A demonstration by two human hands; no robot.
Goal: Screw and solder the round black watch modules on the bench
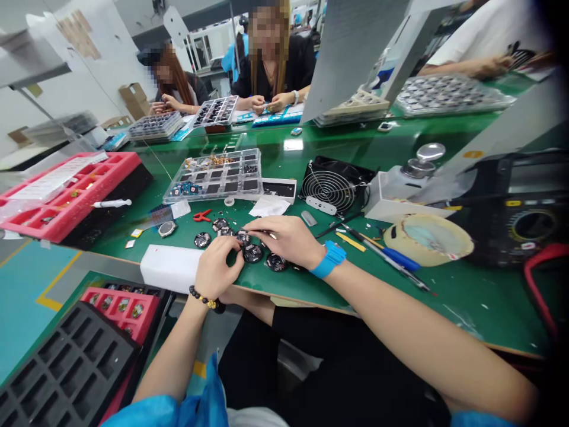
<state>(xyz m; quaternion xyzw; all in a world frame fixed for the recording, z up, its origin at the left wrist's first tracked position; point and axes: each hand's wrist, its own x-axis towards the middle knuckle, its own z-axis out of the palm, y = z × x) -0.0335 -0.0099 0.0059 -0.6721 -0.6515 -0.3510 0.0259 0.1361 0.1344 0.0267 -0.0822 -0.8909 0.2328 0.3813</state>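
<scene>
Several small round black parts with metallic details lie in a cluster on the green table (444, 314), among them one at the left (203, 239) and one at the right (276, 261). My left hand (219, 265) reaches in from the left, its thumb and forefinger curled together at a round part (243, 237). From the right comes my right hand (291, 238), palm down, its fingers closed around something dark and thin at the same part. What exactly sits between the fingertips is too small to make out. A white block (171, 267) lies beside my left wrist.
Behind the parts are a red clip (202, 216), a clear compartment tray (213, 175) and a black fan (333, 184). Pens (386, 255) and a tape roll (429, 237) lie right. Foam trays (66, 367) stand lower left. People sit across the table.
</scene>
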